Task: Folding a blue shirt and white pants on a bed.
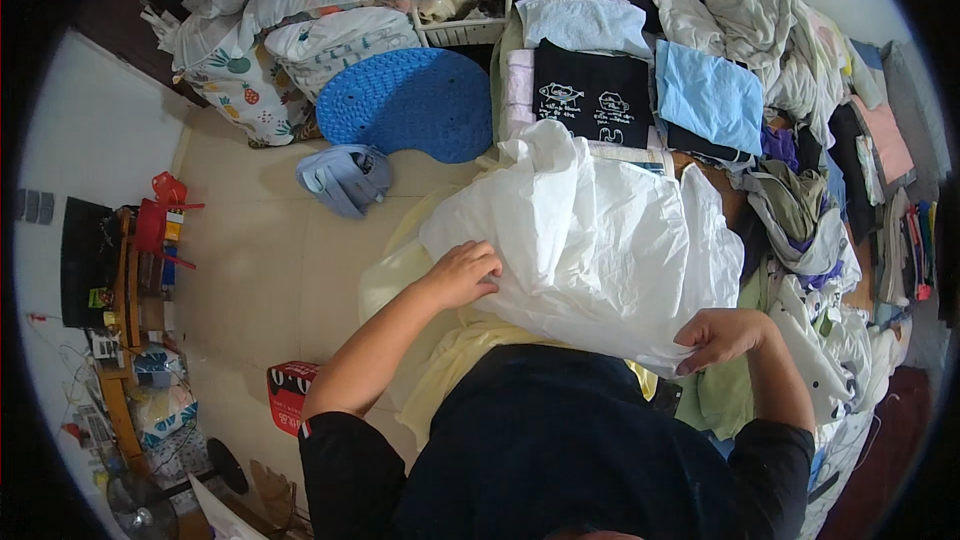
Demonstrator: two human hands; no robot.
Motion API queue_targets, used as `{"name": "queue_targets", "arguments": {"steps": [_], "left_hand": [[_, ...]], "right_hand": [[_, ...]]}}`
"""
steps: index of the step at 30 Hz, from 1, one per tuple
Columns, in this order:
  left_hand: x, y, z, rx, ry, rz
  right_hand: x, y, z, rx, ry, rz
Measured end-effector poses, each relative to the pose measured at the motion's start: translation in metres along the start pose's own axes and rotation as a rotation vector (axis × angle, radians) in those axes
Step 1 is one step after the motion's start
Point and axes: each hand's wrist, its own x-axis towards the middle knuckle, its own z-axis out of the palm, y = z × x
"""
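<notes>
From where I'm standing, the big white cloth (pixel 610 240) lies rumpled right in front of the person, before the folded black shirt (pixel 595 70), and I'd judge it light, soft and faintly crisp, apt to billow and crease, best taken by its two near corners. The right hand (pixel 718 338) pinches the near right edge between thumb and fingers, while the left hand (pixel 463 273) curls its fingers at the left side, though I can't tell whether they grip any fabric.

White cloth (pixel 610 240), matt, creased; blue mat (pixel 405 105), bumpy plastic.
</notes>
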Motion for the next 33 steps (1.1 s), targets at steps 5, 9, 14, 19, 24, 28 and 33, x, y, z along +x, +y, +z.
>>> {"name": "queue_targets", "arguments": {"steps": [5, 9, 14, 19, 24, 28, 33], "left_hand": [[0.003, -0.001, -0.001, 0.015, -0.096, -0.047], [-0.005, 0.001, -0.017, -0.042, -0.008, -0.054], [-0.005, 0.012, -0.052, -0.114, 0.201, 0.007], [-0.003, 0.027, -0.087, -0.133, 0.424, -0.070], [0.014, 0.035, -0.052, -0.027, 0.236, -0.017], [0.025, 0.025, -0.016, -0.047, 0.205, 0.093], [0.030, 0.012, -0.001, 0.019, 0.058, 0.083]], "right_hand": [[-0.005, -0.001, -0.002, -0.027, 0.032, 0.025], [-0.004, 0.000, -0.005, -0.047, 0.037, 0.041], [-0.010, -0.001, -0.011, -0.004, 0.067, 0.049], [-0.057, -0.024, -0.030, -0.249, 0.550, -0.325], [-0.069, -0.041, -0.028, -0.369, 0.471, -0.305], [-0.061, -0.039, -0.018, -0.271, 0.427, -0.334], [-0.061, -0.038, -0.016, -0.265, 0.434, -0.326]]}}
